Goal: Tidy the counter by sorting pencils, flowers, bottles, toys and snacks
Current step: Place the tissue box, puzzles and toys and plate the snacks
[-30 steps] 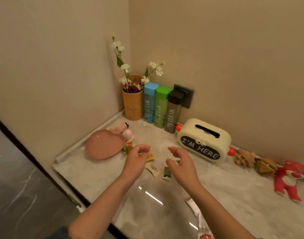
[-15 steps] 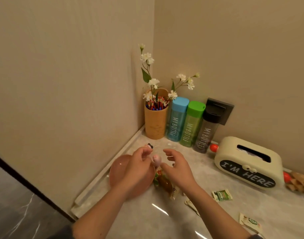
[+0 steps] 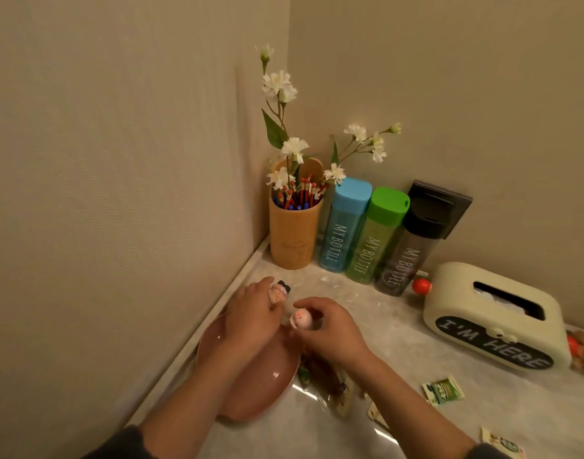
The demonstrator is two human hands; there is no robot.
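1. Your left hand (image 3: 250,319) reaches forward over the pink plate (image 3: 264,389), with its fingers curled round a small toy figure (image 3: 280,288) that has a black top.
2. Your right hand (image 3: 332,329) is just beside it, thumb and fingers pinching a pink toy (image 3: 300,319).
3. Your fingers hide most of both toys, so their shapes are hard to make out. Cannot tell if they touch the worktop (image 3: 416,342).
4. A snack packet (image 3: 327,382) lies blurred, partly under your right forearm. Another packet (image 3: 502,443) is cut off at the bottom edge.
5. A green packet (image 3: 444,390) lies flat, right of your right arm and apart from it.
6. The pencils (image 3: 300,195) and flowers (image 3: 293,147) stand in the cup (image 3: 292,233) in the corner beyond your hands. Three bottles (image 3: 375,236) stand in a row just right of it.
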